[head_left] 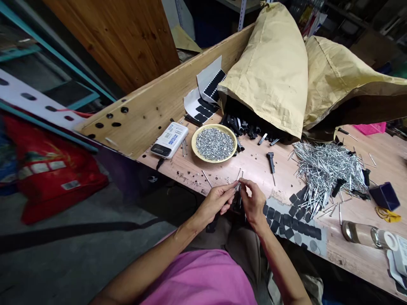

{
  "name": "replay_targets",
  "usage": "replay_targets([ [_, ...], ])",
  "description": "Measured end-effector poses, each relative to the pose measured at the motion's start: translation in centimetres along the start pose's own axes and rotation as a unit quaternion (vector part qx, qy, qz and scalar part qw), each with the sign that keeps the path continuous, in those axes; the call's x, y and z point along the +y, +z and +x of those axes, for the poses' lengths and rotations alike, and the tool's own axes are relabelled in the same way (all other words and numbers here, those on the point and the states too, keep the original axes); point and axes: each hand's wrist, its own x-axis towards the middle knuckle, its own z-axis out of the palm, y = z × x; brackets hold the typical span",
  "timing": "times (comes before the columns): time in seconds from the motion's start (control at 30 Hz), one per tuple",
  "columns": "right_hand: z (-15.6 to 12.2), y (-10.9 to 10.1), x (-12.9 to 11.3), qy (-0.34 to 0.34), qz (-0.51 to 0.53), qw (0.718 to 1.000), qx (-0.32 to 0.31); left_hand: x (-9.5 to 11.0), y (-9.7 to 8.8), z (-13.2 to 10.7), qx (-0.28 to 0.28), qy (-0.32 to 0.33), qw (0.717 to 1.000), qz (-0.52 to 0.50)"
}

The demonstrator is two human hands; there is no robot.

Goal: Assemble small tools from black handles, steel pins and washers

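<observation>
Metal pin (238, 180): thin, straight and silver, held upright just above the table's front edge; the fingers partly hide its lower end.

Left hand (218, 201): closed in a pinch on the pin, with the wrist lifted clear of the table, which seems to leave the fingers free for fine control.

Right hand (252, 199): also closed in a pinch at the pin, just beside the left hand. Whether a tiny part sits between its fingers is too small to tell. Working this close together probably steadies the pin.

Small silver nuts or washers (214, 144): heaped in a yellow plate (235, 144), whose raised rim likely keeps them from scattering; a few lie loose on the table (190, 176) near the hands.

Loose metal pins (327, 173): a large tangled pile to the right, within the right hand's reach.

Black foam pads (286, 224): set in rows on a gray backing sheet (313, 245), lying at the table's edge beside the right hand.

Kraft paper sacks (270, 72): 2 large sacks lie at the back of the table, and black plastic parts (244, 127) spill from the mouth of 1, apparently left open for easy access.
</observation>
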Motion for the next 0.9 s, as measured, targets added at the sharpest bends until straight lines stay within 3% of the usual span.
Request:
replay_targets([
  [0.1,0.3,-0.8,0.2,-0.035,-0.018,0.999,-0.029,0.4,-0.4,0.0,-0.031,-0.027,0.999,-0.009],
  [0.23,1.3,-2.3,-0.2,0.002,0.046,0.993,-0.109,1.0,-1.2,-0.1,-0.08,-0.048,0.996,0.003],
  [0.5,2.8,-4.8,-0.3,0.076,0.169,0.95,-0.252,1.9,-1.7,-0.5,-0.2,-0.127,0.972,-0.004],
  [0.6,2.7,-4.9,-0.3,0.086,0.16,0.948,-0.261,1.5,-1.6,-0.5,-0.188,-0.116,0.975,0.015],
  [0.77,2.2,-4.8,-0.2,0.06,0.104,0.964,-0.236,0.5,-1.4,-0.5,-0.108,-0.018,0.989,0.104],
  [0.9,1.6,-4.5,-0.2,0.07,0.073,0.971,-0.219,0.4,-1.0,-0.6,-0.098,-0.004,0.986,0.132],
])
